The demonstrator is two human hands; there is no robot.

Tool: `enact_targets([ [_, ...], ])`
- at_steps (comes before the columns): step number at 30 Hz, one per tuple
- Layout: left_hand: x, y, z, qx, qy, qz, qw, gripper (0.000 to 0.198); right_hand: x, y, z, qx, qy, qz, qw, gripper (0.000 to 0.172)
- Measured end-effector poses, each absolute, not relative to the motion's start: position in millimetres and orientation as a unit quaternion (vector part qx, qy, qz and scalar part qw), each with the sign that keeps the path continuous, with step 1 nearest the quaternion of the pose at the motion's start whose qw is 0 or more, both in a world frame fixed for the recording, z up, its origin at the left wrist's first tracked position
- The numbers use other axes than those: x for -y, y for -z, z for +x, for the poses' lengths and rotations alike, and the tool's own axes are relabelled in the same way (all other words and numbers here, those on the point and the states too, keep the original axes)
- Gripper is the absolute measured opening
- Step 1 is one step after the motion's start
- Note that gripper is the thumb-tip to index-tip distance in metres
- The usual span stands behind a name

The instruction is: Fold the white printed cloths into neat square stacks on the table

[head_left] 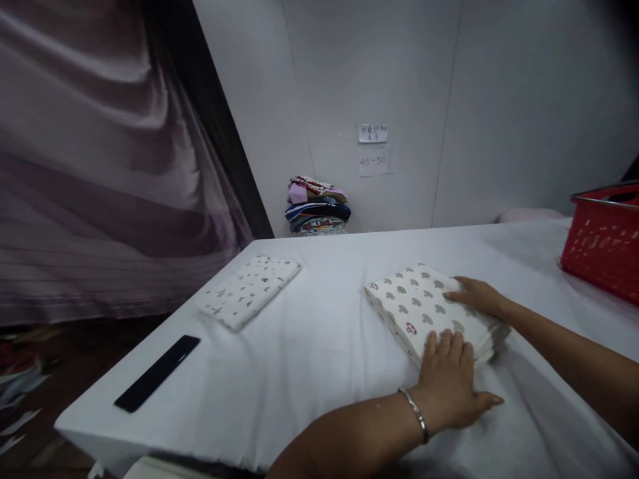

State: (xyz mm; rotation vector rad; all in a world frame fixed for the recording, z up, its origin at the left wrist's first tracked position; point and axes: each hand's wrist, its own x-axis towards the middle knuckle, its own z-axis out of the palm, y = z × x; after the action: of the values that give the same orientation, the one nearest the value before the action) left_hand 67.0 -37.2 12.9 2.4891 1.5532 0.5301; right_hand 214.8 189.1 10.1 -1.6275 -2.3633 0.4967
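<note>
A white cloth with grey mushroom-like shapes (414,296), folded into a thick, many-layered rectangle, lies on the right half of the table. My left hand (448,376), with a silver bangle at its wrist, rests on the cloth's near edge, fingers stretched out and thumb apart. My right hand (476,296) lies on the far right part of the same cloth, its fingers extended over the top. Neither hand grips the cloth. Farther left is a second folded white cloth with small dark prints (254,286), touched by neither hand.
A black flat strip (158,372) lies near the left edge of the white-covered table (309,372). At the far right stands a red basket (604,243). Folded fabrics (318,206) are stacked beyond the far edge, against the wall. A pinkish curtain (94,166) hangs at left.
</note>
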Motion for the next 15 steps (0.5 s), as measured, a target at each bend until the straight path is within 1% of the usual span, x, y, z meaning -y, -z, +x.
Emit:
enact_targets([
  [3, 30, -17, 80, -0.506, -0.192, 0.835, 0.096, 0.072, -201, -6, 223, 0.804, -0.158, -0.561, 0.121, 0.077],
  [6, 14, -28, 74, -0.472, -0.186, 0.854, 0.115, 0.057, -203, -2, 227, 0.808, -0.153, -0.562, 0.084, 0.080],
  [8, -3, -37, 57, -0.464, -0.197, 0.858, 0.103, 0.047, -197, -2, 225, 0.815, -0.111, -0.563, 0.078, 0.082],
  [10, -23, -43, 31, -0.506, -0.209, 0.835, 0.059, 0.044, -183, -2, 221, 0.835, -0.037, -0.540, 0.103, 0.078],
  [12, -42, -43, 4, -0.587, -0.191, 0.786, 0.021, 0.046, -164, 1, 216, 0.857, 0.034, -0.498, 0.130, 0.072],
  [13, -50, -40, -7, -0.626, -0.171, 0.761, 0.017, 0.051, -154, 5, 215, 0.867, 0.050, -0.477, 0.133, 0.069],
  [15, -61, -29, -23, -0.670, -0.136, 0.730, 0.022, 0.061, -137, 14, 213, 0.883, 0.045, -0.453, 0.114, 0.066],
])
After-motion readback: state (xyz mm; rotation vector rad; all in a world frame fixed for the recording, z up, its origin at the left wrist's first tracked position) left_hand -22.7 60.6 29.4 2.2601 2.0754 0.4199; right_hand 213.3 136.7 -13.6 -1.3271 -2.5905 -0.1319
